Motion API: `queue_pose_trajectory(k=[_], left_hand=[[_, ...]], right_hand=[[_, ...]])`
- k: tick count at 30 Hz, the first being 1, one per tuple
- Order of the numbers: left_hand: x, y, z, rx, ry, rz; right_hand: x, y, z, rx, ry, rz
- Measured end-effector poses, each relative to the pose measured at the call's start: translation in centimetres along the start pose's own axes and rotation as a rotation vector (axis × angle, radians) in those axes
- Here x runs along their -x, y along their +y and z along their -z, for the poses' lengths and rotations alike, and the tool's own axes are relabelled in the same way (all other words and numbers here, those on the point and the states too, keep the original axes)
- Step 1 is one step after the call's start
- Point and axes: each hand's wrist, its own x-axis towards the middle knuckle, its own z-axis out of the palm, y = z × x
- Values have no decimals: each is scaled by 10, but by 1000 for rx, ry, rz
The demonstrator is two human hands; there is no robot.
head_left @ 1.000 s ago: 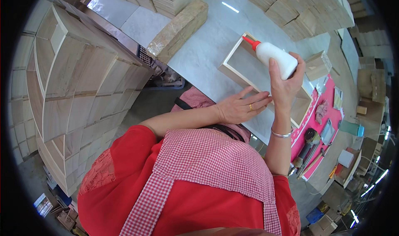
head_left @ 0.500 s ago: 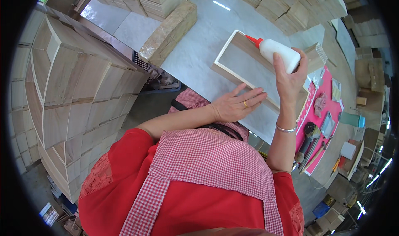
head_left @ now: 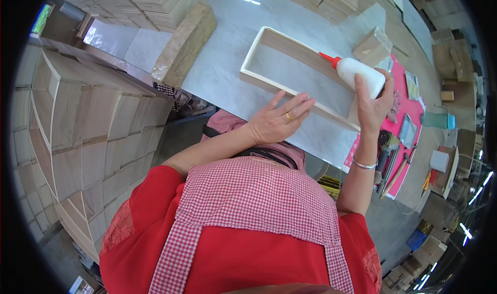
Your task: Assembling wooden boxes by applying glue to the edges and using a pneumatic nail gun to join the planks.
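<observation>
A white squeeze bottle (head_left: 357, 76) with a red pointed nozzle is in my right hand (head_left: 374, 107), my fingers wrapped round its body. The bottle is tilted, its tip at the far rim of a shallow rectangular wooden frame (head_left: 295, 49). A whitish line shows along the frame's left end and part of the far rim; I cannot tell whether all of it is glue. My left hand (head_left: 282, 119) is open with fingers stretched out, its fingertips at the frame's near side. The frame lies on a pale marbled tabletop (head_left: 220, 71).
A long tape-wrapped bundle (head_left: 185, 45) lies at the table's left edge. Stacked wooden boxes (head_left: 88, 123) rise at the left, with more wooden pieces (head_left: 331, 1) at the back. On the right, a pink sheet (head_left: 409, 107) holds tools, near a teal bottle (head_left: 437, 120).
The nozzle has travelled rightward along the far rim, away from the left corner. My view has shifted, so the table and frame appear further left. My left hand stays by the near side.
</observation>
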Motion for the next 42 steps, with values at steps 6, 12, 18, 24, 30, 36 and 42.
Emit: queue_pose_trajectory(k=[6, 12, 18, 24, 30, 36, 42], left_hand=[[1, 2, -1, 0, -13, -6], [0, -1, 2, 11, -51, 8], [1, 0, 3, 11, -63, 17], [0, 1, 4, 3, -80, 34], [0, 2, 4, 17, -89, 36], [1, 2, 4, 14, -93, 37], [-2, 0, 5, 42, -103, 34]], right_hand=[[8, 20, 38, 25, 73, -34], [16, 41, 69, 75, 143, -44], [24, 49, 96, 120, 195, -69], [28, 57, 112, 196, 244, -97], [35, 56, 121, 254, 259, -114], [51, 53, 129, 205, 234, -150], [72, 41, 142, 173, 207, -210]])
